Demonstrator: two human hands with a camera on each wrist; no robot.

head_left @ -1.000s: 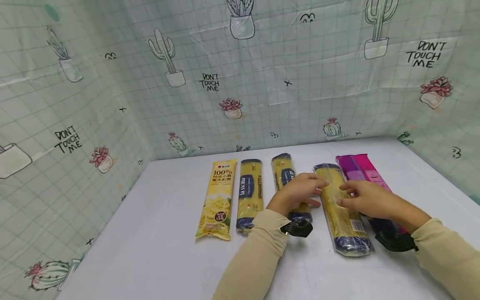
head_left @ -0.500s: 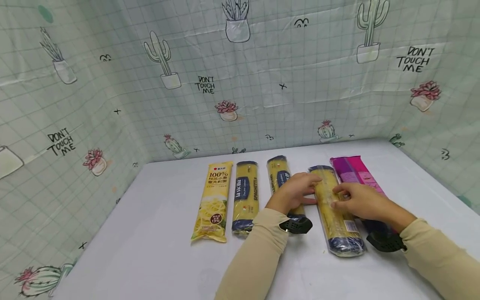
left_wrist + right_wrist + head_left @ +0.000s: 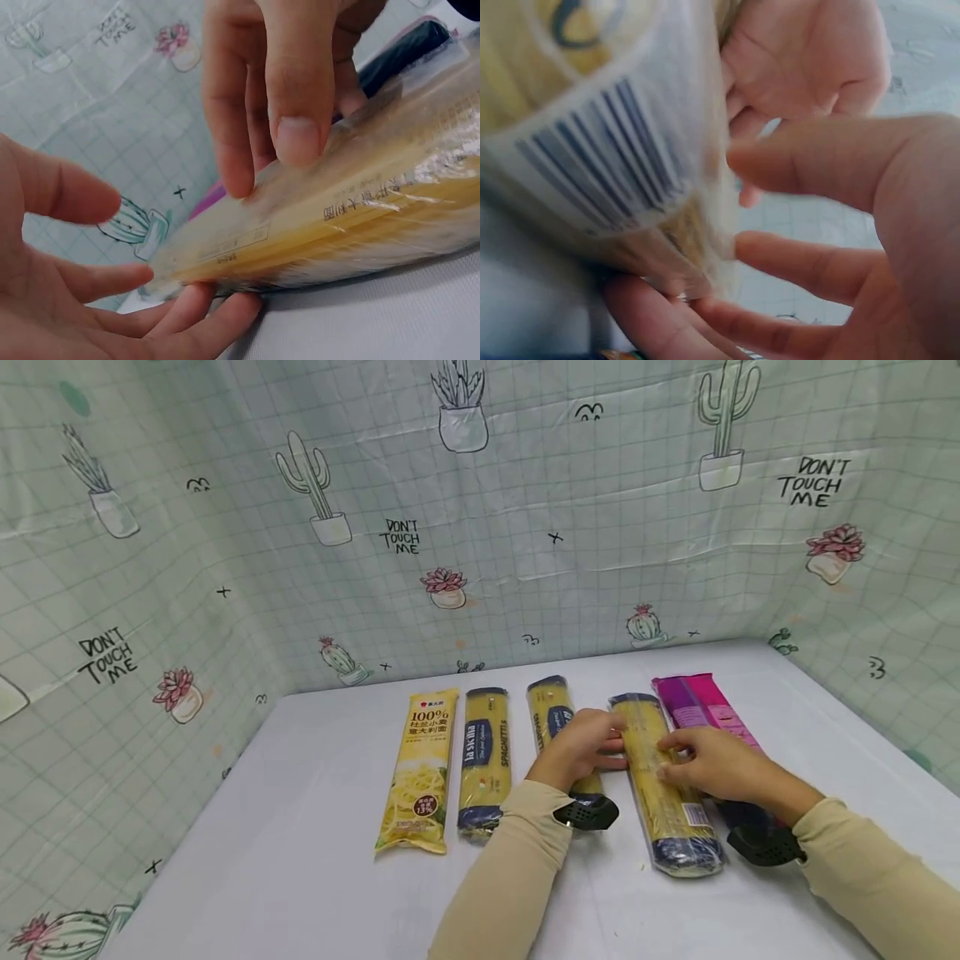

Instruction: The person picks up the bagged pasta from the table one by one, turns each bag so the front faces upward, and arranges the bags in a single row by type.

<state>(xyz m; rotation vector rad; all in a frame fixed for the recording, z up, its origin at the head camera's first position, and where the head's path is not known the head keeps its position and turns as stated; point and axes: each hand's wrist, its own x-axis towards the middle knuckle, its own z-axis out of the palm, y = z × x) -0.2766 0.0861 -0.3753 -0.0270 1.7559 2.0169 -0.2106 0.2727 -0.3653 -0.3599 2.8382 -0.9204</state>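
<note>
A clear-wrapped spaghetti pack (image 3: 656,789) with dark blue ends lies on the white table between the hands. On its left side is my left hand (image 3: 580,747), fingertips at the pack's lower edge in the left wrist view, thumb apart from it. My right hand (image 3: 711,762) is at the pack's right side. Its thumb and fingers (image 3: 795,270) are spread along the wrapper by the barcode label (image 3: 604,157), some fingertips low at the underside. Another spaghetti pack (image 3: 550,706) lies partly hidden behind my left hand, and a pink and purple pack (image 3: 708,703) partly behind my right.
Left of the hands, a blue-labelled spaghetti pack (image 3: 486,777) and a yellow pasta bag (image 3: 418,768) lie side by side on the white table (image 3: 315,827). A cactus-print cloth (image 3: 495,560) closes off the back and sides.
The whole scene shifts left and slightly down as the head view turns. Both hands have closed in on the spaghetti pack, fingertips now at its sides; the pack stays on the table.
</note>
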